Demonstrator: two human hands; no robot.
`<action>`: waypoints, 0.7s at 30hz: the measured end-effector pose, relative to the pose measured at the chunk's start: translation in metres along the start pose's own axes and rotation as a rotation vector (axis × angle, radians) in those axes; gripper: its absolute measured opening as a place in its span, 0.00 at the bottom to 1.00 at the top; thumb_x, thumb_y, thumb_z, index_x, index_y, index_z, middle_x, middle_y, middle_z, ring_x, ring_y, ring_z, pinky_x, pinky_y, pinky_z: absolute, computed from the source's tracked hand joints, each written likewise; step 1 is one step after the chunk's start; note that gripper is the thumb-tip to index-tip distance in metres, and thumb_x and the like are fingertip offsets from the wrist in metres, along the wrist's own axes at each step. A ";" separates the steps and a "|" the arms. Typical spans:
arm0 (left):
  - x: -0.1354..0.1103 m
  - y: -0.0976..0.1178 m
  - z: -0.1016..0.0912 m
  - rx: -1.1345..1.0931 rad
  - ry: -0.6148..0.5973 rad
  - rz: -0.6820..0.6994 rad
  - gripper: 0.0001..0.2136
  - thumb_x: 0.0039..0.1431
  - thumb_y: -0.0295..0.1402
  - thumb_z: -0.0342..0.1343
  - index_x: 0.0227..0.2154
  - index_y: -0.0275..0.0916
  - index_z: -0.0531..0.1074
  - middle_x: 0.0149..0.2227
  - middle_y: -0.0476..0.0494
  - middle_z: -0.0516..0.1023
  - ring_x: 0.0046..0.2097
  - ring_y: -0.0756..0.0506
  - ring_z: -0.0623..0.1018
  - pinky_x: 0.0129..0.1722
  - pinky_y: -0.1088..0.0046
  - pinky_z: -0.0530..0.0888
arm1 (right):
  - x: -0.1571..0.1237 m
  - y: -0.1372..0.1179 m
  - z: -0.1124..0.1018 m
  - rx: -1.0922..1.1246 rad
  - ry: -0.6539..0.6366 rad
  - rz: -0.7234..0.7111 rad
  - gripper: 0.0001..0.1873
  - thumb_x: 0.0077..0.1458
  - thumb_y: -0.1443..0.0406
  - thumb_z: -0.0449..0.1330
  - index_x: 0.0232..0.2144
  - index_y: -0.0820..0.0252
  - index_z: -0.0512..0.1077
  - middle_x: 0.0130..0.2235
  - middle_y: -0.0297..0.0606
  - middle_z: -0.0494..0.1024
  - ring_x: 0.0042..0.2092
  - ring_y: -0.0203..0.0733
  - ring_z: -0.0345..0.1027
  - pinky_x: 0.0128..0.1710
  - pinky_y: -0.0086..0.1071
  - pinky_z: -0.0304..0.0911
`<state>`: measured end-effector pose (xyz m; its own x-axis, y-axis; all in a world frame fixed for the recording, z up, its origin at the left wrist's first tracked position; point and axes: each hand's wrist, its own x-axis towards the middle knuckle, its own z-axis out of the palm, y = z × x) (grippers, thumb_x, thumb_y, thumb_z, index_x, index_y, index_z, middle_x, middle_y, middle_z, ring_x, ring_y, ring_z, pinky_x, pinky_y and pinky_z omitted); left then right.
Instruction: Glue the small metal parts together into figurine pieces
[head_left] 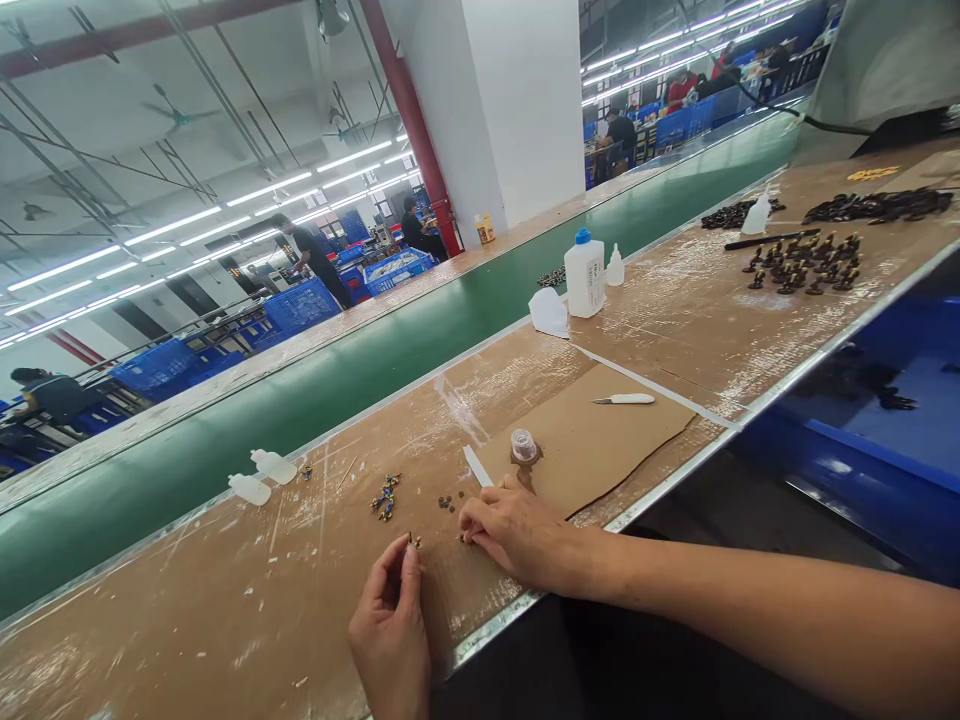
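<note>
My left hand [391,620] is closed in a pinch over the brown-covered bench, near its front edge. A tiny dark piece with a lighter bit [415,542] shows at the fingertips; its kind is too small to tell. To its right, my right hand [529,538] has thumb and fingers pressed together just at the bench surface. A small brown speck shows by those fingertips, and whatever they hold is hidden. Beyond the hands lie a little group of blue-and-gold figurines [386,497] and several small dark discs [446,503].
A small clear cup [523,446] and a white-handled knife [630,399] rest on a cardboard sheet [577,455]. Two small squeeze bottles [250,489] lie at left. A large white bottle [584,275] and many dark figurines [806,262] stand farther right. A green conveyor belt [360,375] runs behind.
</note>
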<state>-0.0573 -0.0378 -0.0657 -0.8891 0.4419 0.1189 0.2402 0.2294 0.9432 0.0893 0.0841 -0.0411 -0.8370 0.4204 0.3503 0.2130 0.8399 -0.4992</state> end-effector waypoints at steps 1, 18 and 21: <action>0.000 0.001 0.000 -0.006 -0.002 0.000 0.15 0.37 0.50 0.62 0.29 0.51 0.78 0.32 0.54 0.81 0.35 0.41 0.79 0.35 0.66 0.78 | 0.000 0.001 0.000 0.009 0.001 -0.003 0.05 0.57 0.69 0.54 0.36 0.60 0.68 0.35 0.35 0.76 0.38 0.38 0.69 0.42 0.34 0.53; -0.008 0.012 0.006 -0.135 0.005 -0.077 0.09 0.33 0.46 0.66 0.22 0.55 0.77 0.22 0.53 0.78 0.28 0.41 0.78 0.33 0.62 0.78 | -0.062 0.027 -0.078 0.276 0.523 -0.036 0.12 0.56 0.62 0.53 0.40 0.35 0.68 0.32 0.29 0.77 0.33 0.48 0.69 0.37 0.45 0.61; -0.013 0.034 0.021 -0.088 0.007 0.012 0.09 0.35 0.48 0.64 0.22 0.55 0.77 0.22 0.52 0.77 0.28 0.40 0.77 0.33 0.61 0.78 | -0.060 0.073 -0.117 0.100 0.680 0.063 0.10 0.57 0.62 0.51 0.37 0.39 0.70 0.35 0.30 0.77 0.37 0.48 0.69 0.41 0.44 0.60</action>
<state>-0.0289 -0.0172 -0.0417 -0.8894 0.4378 0.1318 0.2154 0.1469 0.9654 0.2137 0.1601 -0.0060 -0.3154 0.6166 0.7213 0.1760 0.7849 -0.5941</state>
